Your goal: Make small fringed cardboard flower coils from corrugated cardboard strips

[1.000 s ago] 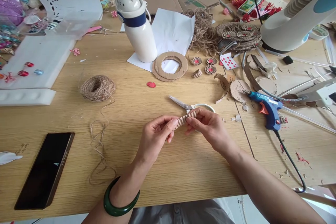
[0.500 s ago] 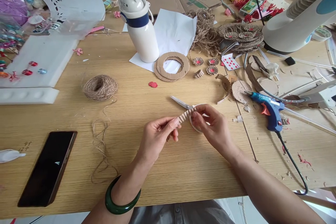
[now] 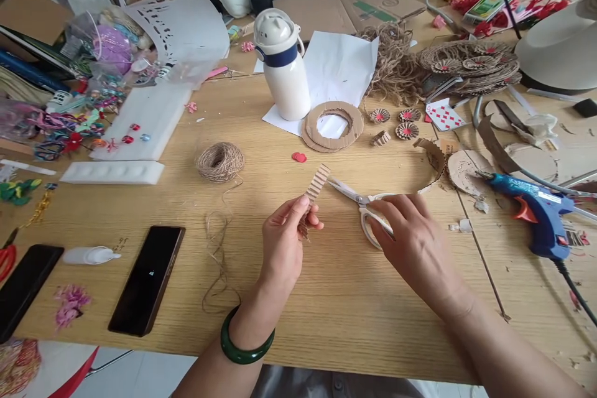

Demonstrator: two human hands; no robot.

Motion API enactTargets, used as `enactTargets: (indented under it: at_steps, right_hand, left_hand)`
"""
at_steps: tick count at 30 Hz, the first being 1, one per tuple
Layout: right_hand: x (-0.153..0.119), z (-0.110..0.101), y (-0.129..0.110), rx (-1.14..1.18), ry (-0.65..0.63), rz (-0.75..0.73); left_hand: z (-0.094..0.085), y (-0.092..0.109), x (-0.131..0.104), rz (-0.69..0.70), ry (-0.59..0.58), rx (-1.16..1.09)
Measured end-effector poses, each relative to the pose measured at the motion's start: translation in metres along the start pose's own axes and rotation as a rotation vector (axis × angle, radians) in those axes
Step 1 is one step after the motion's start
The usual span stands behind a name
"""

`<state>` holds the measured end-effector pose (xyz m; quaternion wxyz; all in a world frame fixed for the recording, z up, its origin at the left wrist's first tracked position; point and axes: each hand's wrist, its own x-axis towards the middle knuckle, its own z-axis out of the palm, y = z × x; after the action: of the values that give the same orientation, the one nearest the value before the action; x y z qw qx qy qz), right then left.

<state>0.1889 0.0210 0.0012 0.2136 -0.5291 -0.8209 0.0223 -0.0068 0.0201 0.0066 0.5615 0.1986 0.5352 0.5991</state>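
Observation:
My left hand (image 3: 285, 233) pinches a strip of corrugated cardboard (image 3: 318, 181) between thumb and fingers. The strip's ridged end sticks up and to the right, while a lower part shows below the fingers. My right hand (image 3: 415, 245) is closing on the white handles of a pair of scissors (image 3: 362, 199), its fingers bent over the upper handle and its thumb at the lower loop. The scissors lie on the table, blades pointing left towards the strip. Part of the handles is hidden under the right hand. A dark green bangle (image 3: 246, 348) circles my left wrist.
Left of my hands lie a ball of twine (image 3: 220, 161) and a phone (image 3: 147, 280). Beyond are red paper discs (image 3: 299, 157), cardboard rings (image 3: 333, 143) and a white bottle (image 3: 286, 84). A blue glue gun (image 3: 536, 205), its cord trailing, rests at the right.
My right hand has let go of the strip and moved right onto the scissors' handles. My left hand keeps the strip, now tilted more upright. The view has shifted left.

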Motion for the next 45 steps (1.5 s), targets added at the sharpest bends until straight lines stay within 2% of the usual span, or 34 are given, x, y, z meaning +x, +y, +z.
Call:
enactTargets:
  at_steps: [2,4,6,8,10,12,14,16,18,23,26,31,40,45]
  right_hand:
    - [0.000,-0.001,0.003,-0.035,-0.003,0.005]
    - [0.000,-0.002,0.004,-0.077,-0.062,0.033]
    - [-0.001,-0.004,0.004,-0.101,-0.143,0.096]
    - [-0.001,-0.007,0.003,-0.027,-0.181,0.185]
    - [0.001,-0.010,0.004,0.224,-0.157,0.312]
    - [0.005,-0.015,0.005,0.623,-0.123,0.471]
    - [0.009,-0.020,0.004,1.046,-0.147,0.614]
    - [0.012,-0.025,0.001,1.387,-0.249,0.694]
    - [0.013,-0.030,-0.002,1.608,-0.407,0.718]
    - [0.009,-0.032,-0.005,1.885,-0.724,0.665]
    - [0.008,-0.031,-0.005,1.949,-0.831,0.616]
    - [0.010,-0.032,-0.007,1.860,-0.788,0.580]
    - [0.009,-0.030,0.000,1.704,-0.851,0.426]
    - [0.010,-0.029,-0.001,1.693,-0.874,0.412]
  left_hand:
    - [0.000,0.000,0.000,-0.003,-0.004,-0.013]
    - [0.000,-0.001,0.000,-0.007,-0.007,-0.026]
    - [0.000,-0.001,0.000,-0.012,-0.012,-0.041]
    - [0.000,0.000,0.000,-0.020,-0.019,-0.063]
    - [0.000,0.001,0.000,-0.029,-0.022,-0.091]
    - [0.000,0.002,0.000,-0.034,-0.018,-0.111]
    - [0.000,0.003,0.000,-0.027,-0.008,-0.115]
    - [0.001,0.003,0.000,-0.008,0.007,-0.106]
    - [0.001,0.003,0.000,0.001,0.014,-0.090]
    - [0.001,0.004,-0.001,0.006,0.015,-0.072]
    - [0.002,0.005,-0.002,-0.005,0.004,-0.058]
    - [0.003,0.005,-0.001,-0.007,0.008,-0.080]
    - [0.002,0.004,-0.001,-0.003,0.011,-0.103]
    - [0.002,0.004,-0.001,-0.002,0.000,-0.101]
